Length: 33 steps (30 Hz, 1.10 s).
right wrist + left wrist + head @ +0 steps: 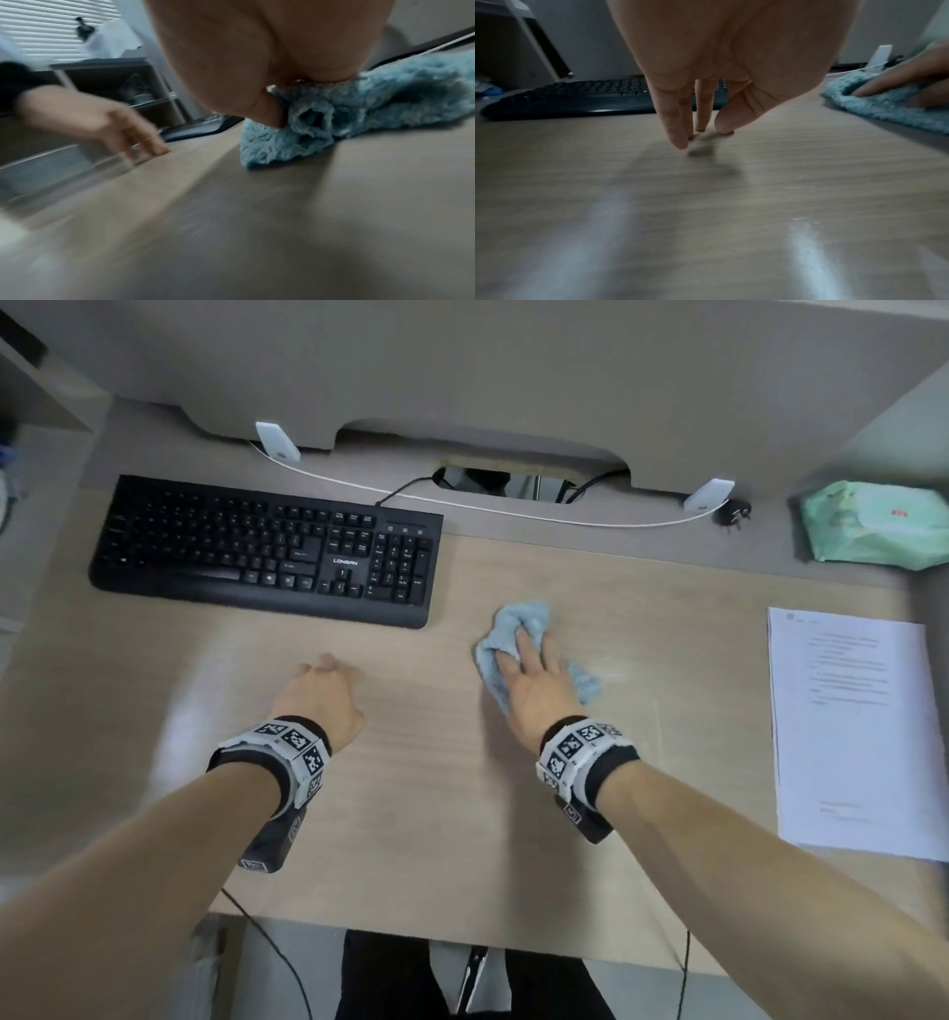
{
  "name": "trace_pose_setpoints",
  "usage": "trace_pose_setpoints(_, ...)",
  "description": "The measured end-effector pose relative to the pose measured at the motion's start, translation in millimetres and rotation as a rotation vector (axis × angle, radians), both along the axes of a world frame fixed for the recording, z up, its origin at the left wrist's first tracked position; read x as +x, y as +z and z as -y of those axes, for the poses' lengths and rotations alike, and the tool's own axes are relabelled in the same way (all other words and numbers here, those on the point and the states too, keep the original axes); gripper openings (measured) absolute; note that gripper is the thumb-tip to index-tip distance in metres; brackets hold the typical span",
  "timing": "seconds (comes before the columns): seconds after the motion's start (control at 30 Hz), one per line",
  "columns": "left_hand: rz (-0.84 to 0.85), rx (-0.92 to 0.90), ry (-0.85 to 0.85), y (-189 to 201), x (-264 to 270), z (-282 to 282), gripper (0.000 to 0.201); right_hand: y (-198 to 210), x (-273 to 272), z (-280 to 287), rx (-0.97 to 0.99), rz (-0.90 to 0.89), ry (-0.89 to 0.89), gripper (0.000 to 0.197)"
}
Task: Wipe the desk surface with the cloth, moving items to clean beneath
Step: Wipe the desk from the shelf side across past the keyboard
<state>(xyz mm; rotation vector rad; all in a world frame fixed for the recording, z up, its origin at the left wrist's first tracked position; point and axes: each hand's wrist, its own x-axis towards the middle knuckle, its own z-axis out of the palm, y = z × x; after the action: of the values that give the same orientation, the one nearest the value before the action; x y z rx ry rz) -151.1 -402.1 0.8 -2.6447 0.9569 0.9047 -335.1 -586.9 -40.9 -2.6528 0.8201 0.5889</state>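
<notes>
place: office workstation | bench: pale wood-grain laminate bench with grey partition panel behind and a cable cut-out | gear: black full-size wired keyboard, white cable | papers: white printed sheets at right | side: open shelf unit, slatted window blind

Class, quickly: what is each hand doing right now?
Left hand: open, fingertips on the desk, holding nothing.
Right hand: open, pressing the blue cloth flat.

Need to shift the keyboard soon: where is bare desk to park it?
Bare desk lies in front of the keyboard, around the left hand, and between the cloth and paper. The back strip is crowded with cables.
</notes>
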Motion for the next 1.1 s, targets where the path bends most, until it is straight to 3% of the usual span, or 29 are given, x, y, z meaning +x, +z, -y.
trace_pose_setpoints(0.1, -0.011, 0.064, -0.148, 2.0, 8.8, -2.0, 0.063, -6.0, -21.3, -15.6, 0.014, 0.043, -0.001, 0.078)
trace_pose_setpoints(0.33, -0.062, 0.064, -0.346, -5.0, 27.0, -20.6, 0.068, 5.4, -96.8, 15.7, -0.147, -0.006, -0.575, 0.076)
trace_pose_setpoints(0.43, 0.012, -0.020, -0.358, -5.6, 32.0, -21.4, 0.062, 8.8, -75.1, -15.3, -0.194, -0.052, -0.599, 0.067)
trace_pose_setpoints(0.53, 0.032, -0.157, -0.305, -3.2, 31.7, -15.4, 0.057, -6.1, -58.9, -59.6, -0.143, 0.059, -0.427, 0.069)
trace_pose_setpoints(0.63, -0.084, -0.225, -0.515, -11.6, 0.5, 9.7, 0.068, 6.9, -109.0, -97.2, -0.165, 0.034, -0.482, 0.072)
trace_pose_setpoints(0.73, -0.098, -0.216, -0.568, -11.7, -9.1, 17.6, 0.076, 9.3, -133.6, -84.6, -0.145, 0.005, -0.621, 0.076)
trace_pose_setpoints(0.87, -0.087, -0.148, -0.653, -17.2, -19.0, 20.1, 0.077, -1.8, -154.6, -41.3, -0.222, -0.027, -0.707, 0.067)
trace_pose_setpoints(1.03, -0.064, -0.139, -0.687, -21.4, -17.3, 26.9, 0.072, -17.3, -119.6, 0.5, -0.237, -0.051, -0.909, 0.060)
trace_pose_setpoints(1.1, -0.053, -0.125, -0.708, -17.9, -19.0, 30.7, 0.068, -21.6, -96.4, -8.8, -0.178, -0.024, -0.836, 0.061)
